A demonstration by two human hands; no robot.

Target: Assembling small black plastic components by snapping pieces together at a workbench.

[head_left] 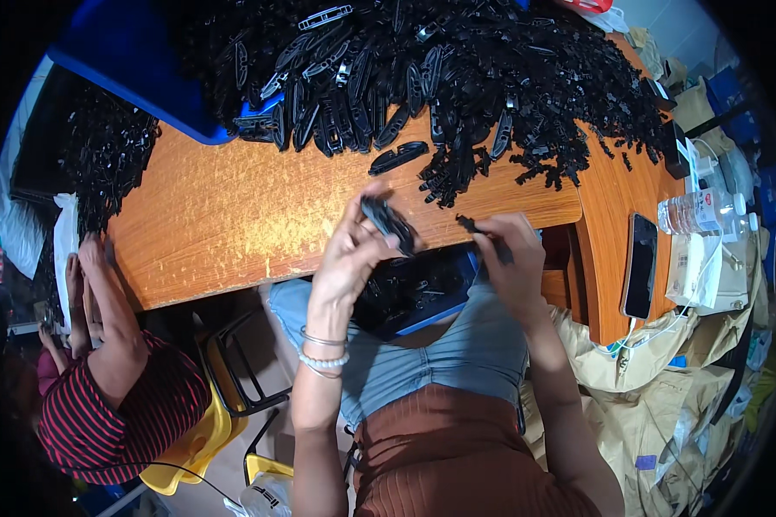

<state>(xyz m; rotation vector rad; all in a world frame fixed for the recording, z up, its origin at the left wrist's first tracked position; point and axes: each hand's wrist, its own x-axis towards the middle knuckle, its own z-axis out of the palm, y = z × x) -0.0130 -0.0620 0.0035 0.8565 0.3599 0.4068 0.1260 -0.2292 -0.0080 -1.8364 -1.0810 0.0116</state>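
Above the table's front edge, my left hand (351,246) is closed around a black oval plastic part (388,222), slightly blurred. To its right, my right hand (516,265) pinches a small black jagged plastic strip (467,224) between thumb and fingertips. The two pieces are apart. A single black oval part (398,158) lies on the table just beyond my left hand. Further back spreads a large heap of black plastic parts (362,86), long oval ones to the left and small jagged strips (560,129) to the right.
A blue bin (418,314) with black parts rests at my lap under the wooden table (224,224). A blue tray (138,73) stands at the far left. On the right lie a phone (640,267) with a cable and water bottles (703,213). A co-worker in stripes (121,405) sits left.
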